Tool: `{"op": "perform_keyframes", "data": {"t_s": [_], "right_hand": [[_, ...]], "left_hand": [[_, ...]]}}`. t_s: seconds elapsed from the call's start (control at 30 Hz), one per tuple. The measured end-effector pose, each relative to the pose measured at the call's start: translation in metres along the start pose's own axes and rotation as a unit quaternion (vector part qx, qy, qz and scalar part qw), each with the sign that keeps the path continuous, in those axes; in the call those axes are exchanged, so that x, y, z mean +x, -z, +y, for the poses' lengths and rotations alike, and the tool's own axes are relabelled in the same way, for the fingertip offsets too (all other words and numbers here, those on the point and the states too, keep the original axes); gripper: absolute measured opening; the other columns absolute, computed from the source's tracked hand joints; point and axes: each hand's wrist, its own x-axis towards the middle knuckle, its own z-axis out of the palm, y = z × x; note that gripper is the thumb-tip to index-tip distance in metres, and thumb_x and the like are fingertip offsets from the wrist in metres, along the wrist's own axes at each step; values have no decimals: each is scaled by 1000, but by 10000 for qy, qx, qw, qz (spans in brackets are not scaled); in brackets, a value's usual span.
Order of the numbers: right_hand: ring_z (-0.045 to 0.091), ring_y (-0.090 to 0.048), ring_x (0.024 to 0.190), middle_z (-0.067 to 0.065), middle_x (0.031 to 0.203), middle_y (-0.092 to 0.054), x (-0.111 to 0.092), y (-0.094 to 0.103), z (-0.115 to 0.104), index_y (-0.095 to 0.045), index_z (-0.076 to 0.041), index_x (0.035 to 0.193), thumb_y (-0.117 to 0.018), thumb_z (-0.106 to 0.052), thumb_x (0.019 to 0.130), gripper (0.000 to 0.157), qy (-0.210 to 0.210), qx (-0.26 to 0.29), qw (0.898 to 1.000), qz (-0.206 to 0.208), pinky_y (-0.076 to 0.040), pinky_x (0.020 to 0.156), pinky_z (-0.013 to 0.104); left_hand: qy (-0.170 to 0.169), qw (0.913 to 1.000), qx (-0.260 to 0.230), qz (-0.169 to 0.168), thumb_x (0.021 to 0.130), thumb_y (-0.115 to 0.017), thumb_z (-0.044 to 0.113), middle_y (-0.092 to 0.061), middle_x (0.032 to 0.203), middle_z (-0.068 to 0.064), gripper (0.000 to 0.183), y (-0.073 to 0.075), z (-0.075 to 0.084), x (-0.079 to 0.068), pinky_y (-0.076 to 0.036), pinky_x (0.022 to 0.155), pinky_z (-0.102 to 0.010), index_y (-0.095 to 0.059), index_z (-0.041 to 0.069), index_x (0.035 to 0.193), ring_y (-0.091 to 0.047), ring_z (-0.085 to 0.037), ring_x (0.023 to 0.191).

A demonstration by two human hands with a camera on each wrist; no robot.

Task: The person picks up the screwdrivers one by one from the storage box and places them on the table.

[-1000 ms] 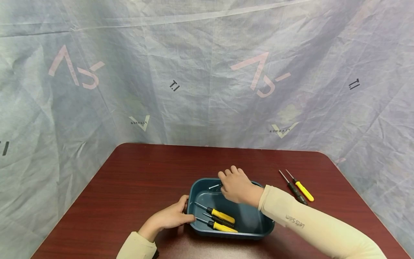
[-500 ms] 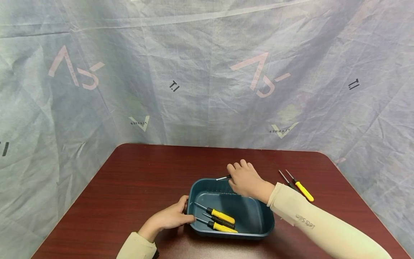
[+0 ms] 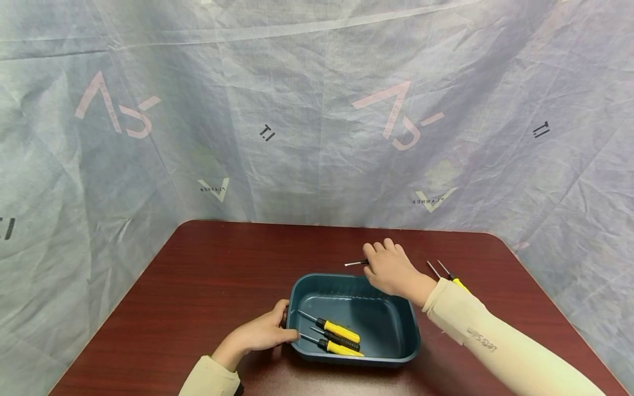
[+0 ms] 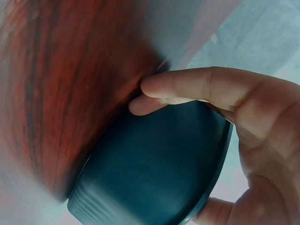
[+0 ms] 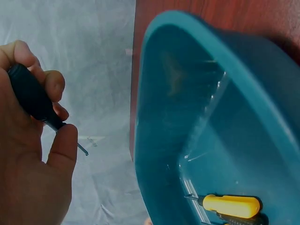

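My right hand [image 3: 393, 269] grips a black-handled screwdriver [image 5: 30, 91] above the tray's far rim, its thin shaft [image 3: 354, 264] pointing left in the head view. The blue-green plastic tray [image 3: 381, 324] stands on the table. At its left end my left hand [image 3: 257, 331] holds on, thumb over the rim and fingers against the outer wall [image 4: 150, 154]. Inside, to the near left, lie a yellow-handled screwdriver [image 3: 342, 331], a black-handled one [image 3: 343, 340] and a second yellow-handled one [image 3: 344, 350], side by side.
Right of the tray, a yellow-handled screwdriver [image 3: 459, 284] and another screwdriver's shaft [image 3: 433, 269] show on the dark red table [image 3: 213, 264], partly hidden behind the right sleeve [image 3: 485, 330]. A grey printed cloth [image 3: 307, 154] hangs behind the table.
My right hand has lifted the black-handled screwdriver up out of the tray and moved right and away, past the far rim. The left hand and the tray have stayed put.
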Motion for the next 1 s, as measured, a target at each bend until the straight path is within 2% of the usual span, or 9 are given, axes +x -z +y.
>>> {"op": "perform_keyframes", "data": {"t_s": [0.43, 1.0], "right_hand": [[25, -35, 72, 1, 73, -43, -6, 4, 23, -44, -12, 83, -50, -18, 86, 9, -366, 276, 9981, 414, -28, 60, 35], [30, -35, 78, 6, 79, -47, -16, 8, 63, -45, -8, 90, -45, -17, 87, 10, -1134, 742, 9906, 192, -28, 63, 39]], "left_hand": [[50, 9999, -95, -55, 77, -62, 18, -56, 104, -13, 65, 0, 1, -1, -42, 71, -31, -29, -5, 127, -53, -17, 87], [23, 10000, -80, -12, 76, -63, 18, -56, 103, -12, 66, -1, 1, -1, -42, 69, -30, -29, -6, 127, -53, -16, 86]]}}
